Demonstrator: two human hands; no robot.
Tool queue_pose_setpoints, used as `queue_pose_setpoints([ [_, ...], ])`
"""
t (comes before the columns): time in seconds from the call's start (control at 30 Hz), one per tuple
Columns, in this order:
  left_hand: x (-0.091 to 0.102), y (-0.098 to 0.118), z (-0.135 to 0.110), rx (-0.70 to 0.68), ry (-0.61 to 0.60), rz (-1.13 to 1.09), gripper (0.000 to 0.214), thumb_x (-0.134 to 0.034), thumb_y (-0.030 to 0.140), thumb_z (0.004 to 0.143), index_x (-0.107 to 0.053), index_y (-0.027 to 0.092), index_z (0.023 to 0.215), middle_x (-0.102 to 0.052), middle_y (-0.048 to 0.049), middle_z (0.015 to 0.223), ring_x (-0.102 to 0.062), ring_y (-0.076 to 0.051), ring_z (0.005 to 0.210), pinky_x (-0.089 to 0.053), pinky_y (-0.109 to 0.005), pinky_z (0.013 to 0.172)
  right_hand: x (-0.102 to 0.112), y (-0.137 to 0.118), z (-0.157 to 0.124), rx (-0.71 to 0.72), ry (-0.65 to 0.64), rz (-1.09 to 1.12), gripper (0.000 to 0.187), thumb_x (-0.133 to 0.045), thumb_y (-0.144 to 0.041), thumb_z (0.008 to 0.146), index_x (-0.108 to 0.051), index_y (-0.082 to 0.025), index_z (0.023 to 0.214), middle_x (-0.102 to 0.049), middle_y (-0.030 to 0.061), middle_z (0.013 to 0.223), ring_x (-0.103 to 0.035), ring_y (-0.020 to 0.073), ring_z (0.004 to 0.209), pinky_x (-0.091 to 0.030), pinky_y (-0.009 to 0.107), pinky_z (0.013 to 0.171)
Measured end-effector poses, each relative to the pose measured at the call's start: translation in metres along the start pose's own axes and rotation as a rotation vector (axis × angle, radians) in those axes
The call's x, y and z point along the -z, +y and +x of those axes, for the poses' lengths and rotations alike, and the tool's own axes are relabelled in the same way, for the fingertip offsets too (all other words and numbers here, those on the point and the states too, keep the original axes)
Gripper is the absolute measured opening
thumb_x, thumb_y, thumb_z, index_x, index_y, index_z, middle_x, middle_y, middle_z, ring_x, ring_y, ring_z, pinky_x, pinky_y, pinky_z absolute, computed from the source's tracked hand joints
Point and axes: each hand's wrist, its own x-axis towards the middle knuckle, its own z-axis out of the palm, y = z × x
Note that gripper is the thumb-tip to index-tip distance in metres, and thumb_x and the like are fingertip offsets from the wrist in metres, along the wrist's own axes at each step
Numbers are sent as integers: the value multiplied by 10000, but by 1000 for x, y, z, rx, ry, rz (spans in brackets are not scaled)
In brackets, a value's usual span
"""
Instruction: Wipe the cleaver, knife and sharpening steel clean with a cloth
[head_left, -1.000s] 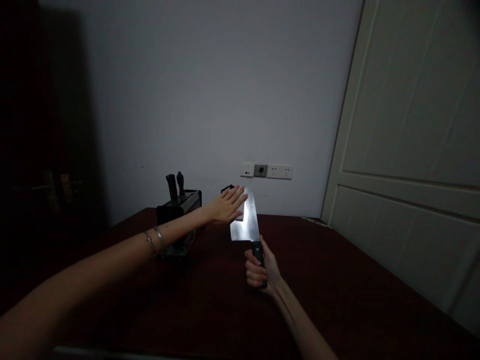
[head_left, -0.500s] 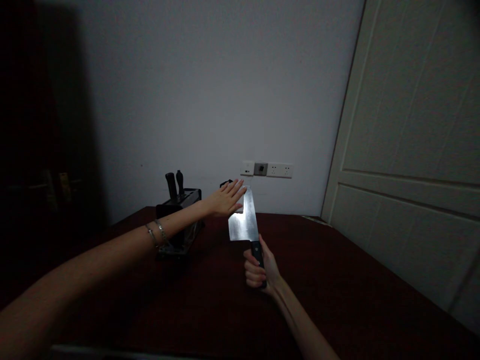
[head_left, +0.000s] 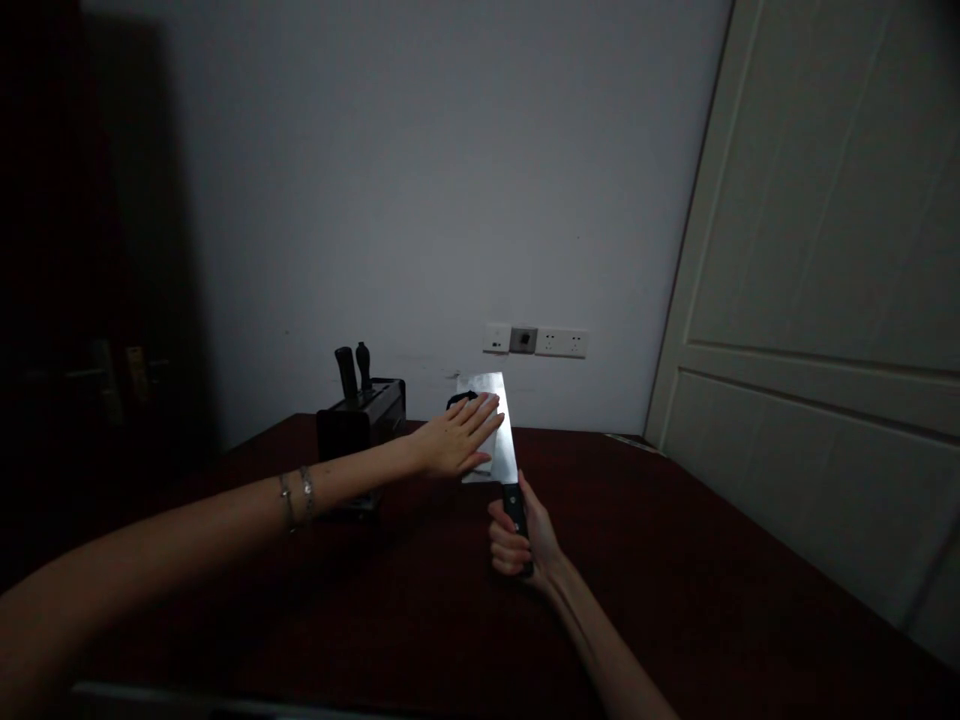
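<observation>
A cleaver (head_left: 507,440) with a broad shiny blade and a black riveted handle points up and away over the dark red table. My right hand (head_left: 525,530) is wrapped round its handle. My left hand (head_left: 459,437) lies flat across the middle of the blade, fingers stretched out and palm toward the steel; whether it touches cannot be made out. Part of the blade is hidden behind it. To the left, behind my left forearm, stands a dark knife block (head_left: 360,415) with black handles (head_left: 346,374) sticking up.
The dark red table (head_left: 645,560) runs up to a pale wall (head_left: 420,180) with a row of sockets (head_left: 561,343). A panelled white door (head_left: 810,300) borders the right side. Behind my left fingers a small black item (head_left: 460,397) partly shows; its kind is unclear.
My left hand has slid down the blade toward the handle, so the blade's far end now shows above the fingers. My right hand keeps its grip in nearly the same place.
</observation>
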Motion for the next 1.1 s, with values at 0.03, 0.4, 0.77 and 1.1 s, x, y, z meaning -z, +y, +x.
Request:
queue_pose_setpoints([
  [0.03,-2,-3,3,42,-5,5,623,-233,482,900,-177,99,1388,-100,-166,1464,-48,-283,1346,-150,-431,1059,0,0,0,2,5,0,712,-95,-698,799,-448,-163,488,-311,-62,306,-207,31,234,-249,153,278],
  [0.4,-2,29,-3,-89,13,12,708,-342,522,859,-173,85,1390,-74,-171,1463,-17,-284,1347,-119,-413,1074,-1,-2,-1,49,54,0,705,-106,-700,798,-441,-162,491,-312,-64,312,-198,34,235,-232,152,275],
  [0.77,-11,11,6,-61,0,-52,655,-242,522,888,-167,114,1395,-77,-152,1468,-21,-264,1350,-116,-417,1071,0,-4,1,66,74,8,721,-76,-692,801,-437,-163,471,-304,-60,297,-193,34,232,-235,151,273],
  [1.1,-18,-43,40,179,-23,1,650,-177,510,899,-175,91,1397,-84,-179,1461,-70,-295,1343,-135,-435,1057,1,2,2,9,129,0,722,-100,-718,783,-423,-165,451,-298,-61,287,-194,34,221,-225,155,260],
])
